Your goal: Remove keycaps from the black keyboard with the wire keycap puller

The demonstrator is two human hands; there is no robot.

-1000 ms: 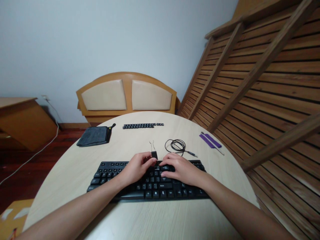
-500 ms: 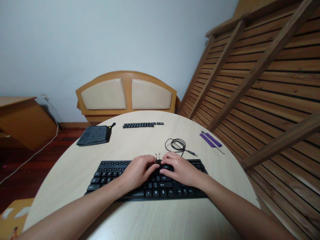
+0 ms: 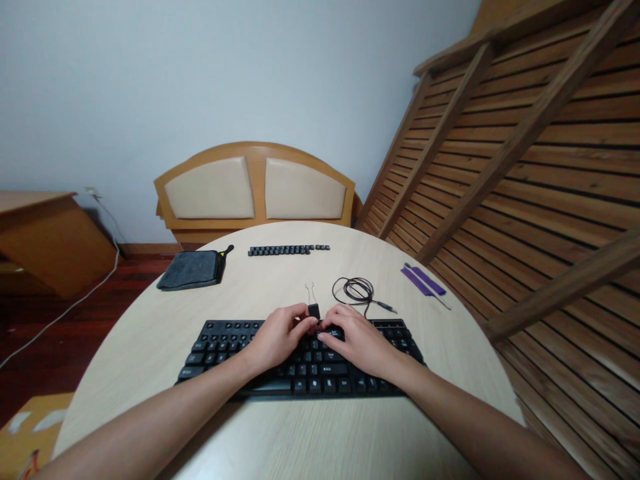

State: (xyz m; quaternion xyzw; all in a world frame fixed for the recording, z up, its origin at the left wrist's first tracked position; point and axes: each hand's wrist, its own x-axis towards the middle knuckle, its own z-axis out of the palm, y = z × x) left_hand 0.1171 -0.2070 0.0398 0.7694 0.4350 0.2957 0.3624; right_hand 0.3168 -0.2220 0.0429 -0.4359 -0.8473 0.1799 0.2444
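A black keyboard [image 3: 270, 387] lies on the round table, with several keycaps off along its top row. Over its middle, my left hand [image 3: 283, 337] is closed, thumb and fingers pinching a keycap puller [image 3: 313, 311]. The puller's black body is upright and its two thin wire prongs point away from me. My right hand [image 3: 357, 337] curls over the keyboard's right part, fingertips close to the puller's lower end. Something small and dark shows between the two hands, but what my right fingers grip is hidden.
Removed keycaps [image 3: 280, 251] stand in rows at the back of the table [image 3: 280, 437]. A coiled cable [image 3: 357, 290] lies behind the keyboard. A grey zip pouch [image 3: 190, 269] is at the left, a purple-handled tool [image 3: 424, 280] at the right. A slatted wooden panel [image 3: 545, 200] leans beside the table.
The keycap puller has risen between my hands, so its black body and more of its wire prongs show. Both hands stay at nearly the same place. The view has shifted slightly.
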